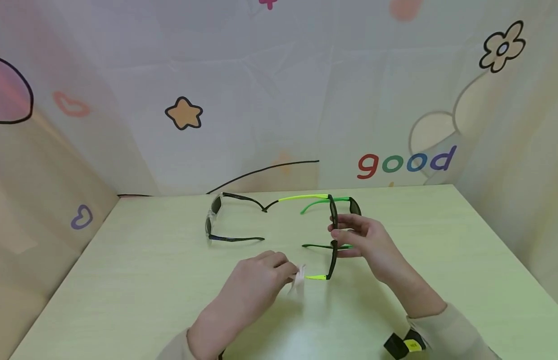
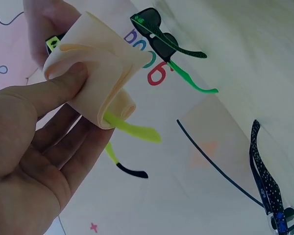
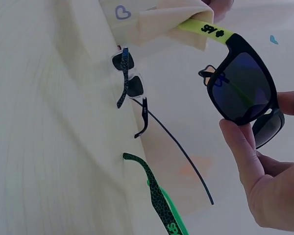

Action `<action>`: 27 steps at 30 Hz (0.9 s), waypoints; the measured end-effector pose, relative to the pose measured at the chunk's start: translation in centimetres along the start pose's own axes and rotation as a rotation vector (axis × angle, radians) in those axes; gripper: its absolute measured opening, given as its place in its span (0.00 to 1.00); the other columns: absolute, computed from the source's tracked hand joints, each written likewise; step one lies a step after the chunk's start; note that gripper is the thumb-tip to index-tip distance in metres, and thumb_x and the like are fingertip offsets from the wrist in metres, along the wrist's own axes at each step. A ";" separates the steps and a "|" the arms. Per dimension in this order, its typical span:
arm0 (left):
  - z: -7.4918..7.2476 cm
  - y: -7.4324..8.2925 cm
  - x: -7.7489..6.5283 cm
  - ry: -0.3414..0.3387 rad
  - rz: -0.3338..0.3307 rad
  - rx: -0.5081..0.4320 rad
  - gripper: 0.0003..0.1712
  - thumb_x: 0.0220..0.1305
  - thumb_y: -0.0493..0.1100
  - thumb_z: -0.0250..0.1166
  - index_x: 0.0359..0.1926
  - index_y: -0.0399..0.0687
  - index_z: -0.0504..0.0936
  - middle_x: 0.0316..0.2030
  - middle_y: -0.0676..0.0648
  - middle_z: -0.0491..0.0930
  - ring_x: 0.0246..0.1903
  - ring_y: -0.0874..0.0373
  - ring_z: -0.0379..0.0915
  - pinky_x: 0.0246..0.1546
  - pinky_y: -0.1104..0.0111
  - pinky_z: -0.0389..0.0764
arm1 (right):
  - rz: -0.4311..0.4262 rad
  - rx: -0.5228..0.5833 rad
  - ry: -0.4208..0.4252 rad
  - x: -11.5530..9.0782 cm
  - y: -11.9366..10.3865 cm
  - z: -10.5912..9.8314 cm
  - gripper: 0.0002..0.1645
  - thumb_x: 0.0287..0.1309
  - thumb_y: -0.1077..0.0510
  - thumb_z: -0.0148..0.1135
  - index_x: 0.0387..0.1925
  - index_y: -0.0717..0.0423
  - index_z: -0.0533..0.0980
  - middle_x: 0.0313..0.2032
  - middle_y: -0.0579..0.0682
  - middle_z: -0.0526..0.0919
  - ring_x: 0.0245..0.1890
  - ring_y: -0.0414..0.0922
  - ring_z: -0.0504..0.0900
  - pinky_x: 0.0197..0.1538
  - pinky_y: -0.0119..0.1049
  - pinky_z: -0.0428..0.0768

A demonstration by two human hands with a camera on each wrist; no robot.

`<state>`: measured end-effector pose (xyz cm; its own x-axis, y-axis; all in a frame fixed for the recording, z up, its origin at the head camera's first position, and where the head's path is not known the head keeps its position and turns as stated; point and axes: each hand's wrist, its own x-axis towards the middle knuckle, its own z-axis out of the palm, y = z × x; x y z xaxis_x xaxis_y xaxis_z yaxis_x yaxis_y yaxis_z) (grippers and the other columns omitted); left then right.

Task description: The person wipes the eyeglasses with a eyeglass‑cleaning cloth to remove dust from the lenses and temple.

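My right hand (image 1: 373,245) holds black-framed sunglasses (image 1: 334,262) with yellow temples, pinching them at the middle of the frame between the lenses. A pale, thin cloth (image 2: 95,54) is folded round one yellow temple. My left hand (image 1: 256,282) pinches the cloth over that temple, thumb on top in the left wrist view. The temple's yellow tip pokes out of the cloth there. Seen from the right wrist, the dark lens (image 3: 242,85) faces the camera, and fingertips touch the frame's edge. The other yellow temple, with a black end, points away from me.
Sunglasses with green temples (image 1: 355,206) stand on the table (image 1: 125,290) behind my right hand, partly hidden. Sunglasses with a clear frame (image 1: 209,220) and dark temples lie farther left. A black block with a yellow label (image 1: 405,345) is by my right sleeve. A printed curtain (image 1: 279,110) hangs behind.
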<state>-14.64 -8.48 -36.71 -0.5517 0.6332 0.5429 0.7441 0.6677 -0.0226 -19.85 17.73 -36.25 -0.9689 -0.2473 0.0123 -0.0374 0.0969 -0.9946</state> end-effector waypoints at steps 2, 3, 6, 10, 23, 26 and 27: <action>-0.2 -0.4 -0.1 -0.006 -0.015 -0.029 0.09 0.53 0.41 0.80 0.36 0.53 0.90 0.31 0.57 0.83 0.32 0.62 0.80 0.25 0.75 0.81 | 0.008 0.001 -0.005 0.1 -0.1 -0.2 0.32 0.71 0.58 0.63 0.67 0.73 0.67 0.55 0.64 0.79 0.51 0.48 0.83 0.48 0.45 0.87; -0.4 -0.5 -0.1 -0.010 -0.021 -0.050 0.09 0.53 0.40 0.80 0.36 0.52 0.90 0.31 0.57 0.83 0.32 0.62 0.80 0.26 0.75 0.81 | 0.013 0.004 -0.006 0.1 -0.2 -0.3 0.32 0.71 0.58 0.63 0.68 0.73 0.66 0.55 0.65 0.79 0.51 0.48 0.83 0.48 0.45 0.87; -0.7 -1.0 -0.2 -0.027 -0.033 -0.112 0.09 0.53 0.37 0.80 0.36 0.51 0.90 0.31 0.56 0.83 0.33 0.62 0.80 0.29 0.76 0.81 | 0.027 0.016 -0.011 0.2 -0.3 -0.6 0.33 0.71 0.60 0.62 0.68 0.75 0.65 0.57 0.67 0.78 0.50 0.46 0.84 0.48 0.45 0.87; -0.9 -1.7 -0.4 -0.041 -0.037 -0.174 0.10 0.53 0.34 0.80 0.36 0.48 0.89 0.32 0.55 0.83 0.33 0.61 0.79 0.32 0.77 0.81 | 0.033 0.025 -0.012 0.2 -0.4 -1.0 0.32 0.71 0.60 0.61 0.68 0.76 0.64 0.56 0.66 0.79 0.49 0.46 0.85 0.48 0.45 0.87; -1.0 -2.3 -0.2 -0.054 -0.007 -0.200 0.09 0.54 0.33 0.79 0.36 0.46 0.90 0.31 0.55 0.83 0.32 0.61 0.78 0.33 0.78 0.80 | 0.051 0.089 -0.035 0.0 -0.3 -1.3 0.34 0.72 0.61 0.58 0.70 0.77 0.59 0.57 0.66 0.76 0.47 0.45 0.83 0.48 0.43 0.87; -0.9 -2.0 -0.2 -0.055 -0.002 -0.153 0.09 0.54 0.36 0.80 0.36 0.49 0.90 0.31 0.56 0.83 0.31 0.62 0.78 0.30 0.78 0.80 | 0.055 0.104 -0.039 0.0 -0.4 -0.9 0.34 0.73 0.62 0.58 0.70 0.77 0.58 0.55 0.64 0.77 0.47 0.44 0.82 0.48 0.44 0.87; -0.9 -1.8 -0.2 -0.051 0.003 -0.138 0.09 0.54 0.36 0.80 0.35 0.49 0.90 0.31 0.56 0.83 0.31 0.62 0.78 0.29 0.77 0.80 | 0.054 0.107 -0.040 0.0 -0.4 -0.8 0.33 0.73 0.62 0.58 0.69 0.78 0.59 0.55 0.62 0.77 0.47 0.44 0.82 0.48 0.44 0.87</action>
<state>-15.53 -10.22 -36.04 -0.5654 0.6564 0.4995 0.7884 0.6080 0.0934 -20.00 18.48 -35.77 -0.9583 -0.2826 -0.0434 0.0429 0.0080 -0.9990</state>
